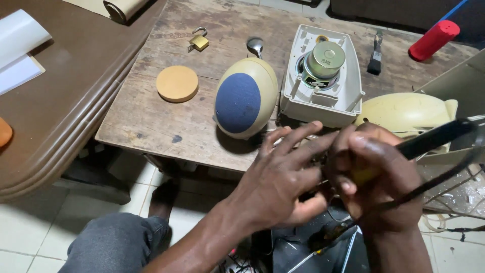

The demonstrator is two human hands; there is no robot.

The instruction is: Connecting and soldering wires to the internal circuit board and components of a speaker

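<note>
Right hand [376,177], lower right of the head view, fist closed around a black tool [434,139] whose shaft runs up and to the right; a yellowish part of the tool shows inside the fist; left hand [288,177] just beside it, fingers [298,136] spread and loosely curved, thumb meeting the right hand over thin wires, though what it pinches cannot be told. Both hands hover over the near edge of the wooden table [151,116]; a brown desk [65,101] adjoins it on the left, bearing white paper [17,48].

On the table, by size: open white speaker case [348,91], back upward, with its round metal driver [326,58] exposed, directly behind the hands; cream shell [404,114] to its right, partly hidden by the right hand; egg-shaped cream speaker [245,96] with blue grille [237,102], lying just left of the case; round tan disc [177,83] farther left; red cylinder [434,39] at the far right corner; small brush [375,53] beside it; brass padlock [198,40], shackle open, near the far edge. Grey-trousered knee [116,242] below, over tiled floor [30,227].
</note>
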